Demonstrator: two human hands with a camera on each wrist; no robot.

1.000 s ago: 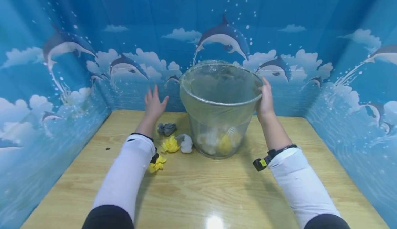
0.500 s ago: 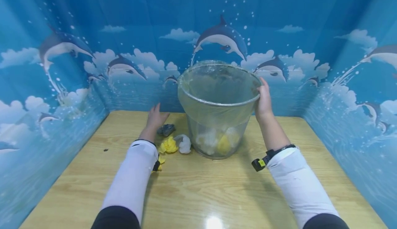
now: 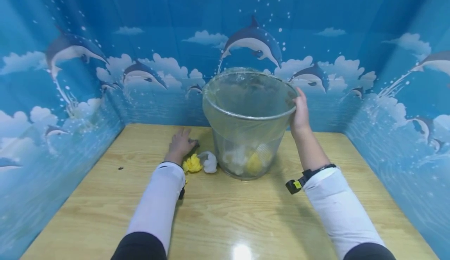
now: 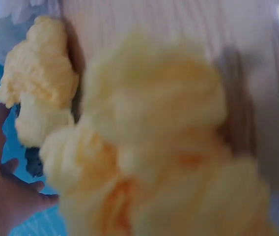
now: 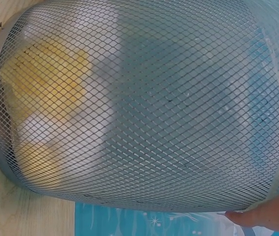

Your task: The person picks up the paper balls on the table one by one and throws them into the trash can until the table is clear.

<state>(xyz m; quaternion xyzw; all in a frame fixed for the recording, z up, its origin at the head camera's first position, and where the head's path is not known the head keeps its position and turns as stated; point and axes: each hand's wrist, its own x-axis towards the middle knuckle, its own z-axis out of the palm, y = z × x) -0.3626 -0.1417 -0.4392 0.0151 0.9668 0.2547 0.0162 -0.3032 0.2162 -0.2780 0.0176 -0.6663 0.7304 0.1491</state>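
My right hand [image 3: 300, 113] grips the rim of a silver wire-mesh wastebasket [image 3: 246, 129] at its right side. The basket has a clear plastic liner, and yellow and white crumpled paper [image 5: 46, 83] shows through its mesh. At the back left, my left hand [image 3: 181, 144] is low over the table, its fingers spread around a dark grey crumpled piece [image 4: 34, 162]. Most of that piece is hidden by the hand in the head view. Close to the wrist lie a yellow crumpled paper [image 3: 192, 164] and a white crumpled piece [image 3: 209, 162].
Another yellow crumpled paper [image 4: 149, 142] looms large and blurred in the left wrist view; the left sleeve mostly hides it from the head. A tiny dark scrap [image 3: 120, 168] lies on the wooden table [image 3: 225, 217]. Dolphin-print curtains [image 3: 158, 25] enclose the back and sides.
My left hand has come down from above the table's back edge to the dark grey piece, its forearm shifting right over the near yellow paper. My right hand keeps its hold on the rim.
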